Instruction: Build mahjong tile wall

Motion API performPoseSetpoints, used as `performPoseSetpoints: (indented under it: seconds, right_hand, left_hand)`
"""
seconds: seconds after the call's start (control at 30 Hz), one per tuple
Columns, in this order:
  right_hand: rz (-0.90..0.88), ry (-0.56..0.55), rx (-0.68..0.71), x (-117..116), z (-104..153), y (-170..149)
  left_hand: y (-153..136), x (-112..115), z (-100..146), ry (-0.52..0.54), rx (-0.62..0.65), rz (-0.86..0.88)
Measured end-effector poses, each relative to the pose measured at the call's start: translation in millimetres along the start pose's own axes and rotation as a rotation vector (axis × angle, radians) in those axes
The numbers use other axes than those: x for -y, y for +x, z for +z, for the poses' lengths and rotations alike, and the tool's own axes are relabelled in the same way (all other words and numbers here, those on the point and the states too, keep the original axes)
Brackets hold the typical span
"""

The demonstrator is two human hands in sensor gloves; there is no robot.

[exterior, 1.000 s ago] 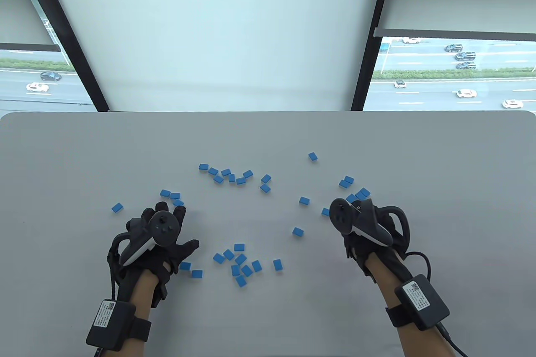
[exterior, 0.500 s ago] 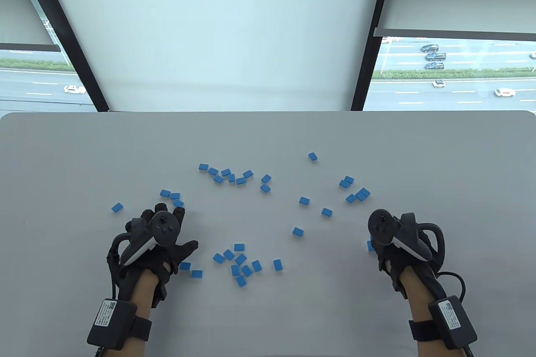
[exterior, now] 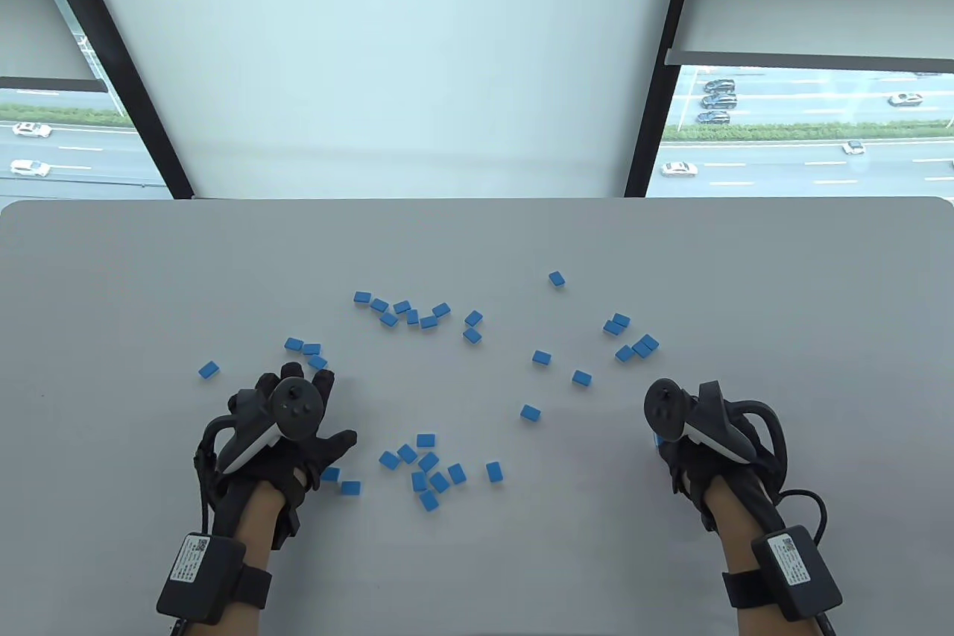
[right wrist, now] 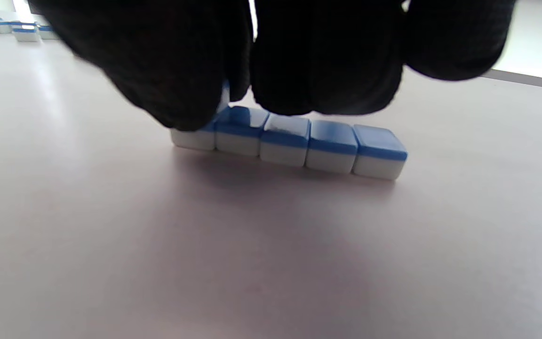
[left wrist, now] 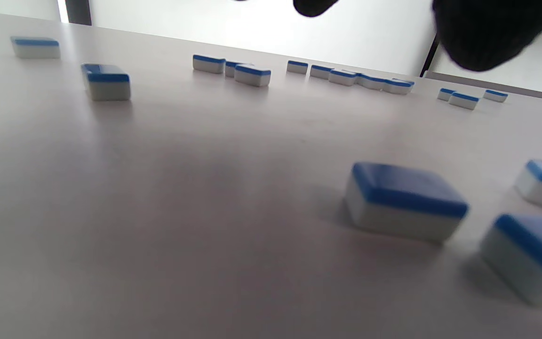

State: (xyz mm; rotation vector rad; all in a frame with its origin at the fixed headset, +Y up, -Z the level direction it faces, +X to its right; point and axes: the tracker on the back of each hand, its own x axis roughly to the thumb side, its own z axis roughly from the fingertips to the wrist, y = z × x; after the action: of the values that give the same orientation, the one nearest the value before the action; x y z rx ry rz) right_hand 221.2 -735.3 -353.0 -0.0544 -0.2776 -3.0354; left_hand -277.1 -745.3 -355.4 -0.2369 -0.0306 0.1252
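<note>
Right wrist view: five tiles (right wrist: 290,143) in a touching row.
Right hand (right wrist: 271,56) pinches the end tile; left hand (exterior: 287,435) lies spread flat.

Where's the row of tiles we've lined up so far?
The tile row lies under the right hand, near the table's right front; the right wrist view shows five tiles side by side, the fingers on its left end.

Grey table (exterior: 149,278). White roller blind (exterior: 387,54) behind it, black window frames (exterior: 656,106) either side, road with cars (exterior: 805,166) outside.
</note>
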Motion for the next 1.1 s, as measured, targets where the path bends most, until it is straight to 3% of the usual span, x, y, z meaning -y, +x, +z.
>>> performPoseSetpoints:
  seconds: [0.27, 0.57, 0.8, 1.1]
  right_hand:
    - [0.003, 0.005, -0.006, 0.7, 0.6, -0.1]
    - [-0.053, -0.108, 0.056, 41.0, -0.6, 27.4]
    - [-0.019, -0.007, 0.107, 50.7, -37.0, 77.5]
    - [0.095, 0.117, 0.026, 29.4, -87.3, 102.7]
  left_hand:
    - [-0.6, -0.6, 0.3, 0.007, -0.001, 0.005]
    - [-1.1, -1.8, 0.8, 0.017, 0.005, 0.008]
    - [-2.8, -2.2, 1.0, 0.019, 0.014, 0.032]
    - [-3.6, -3.0, 1.2, 0.019, 0.025, 0.050]
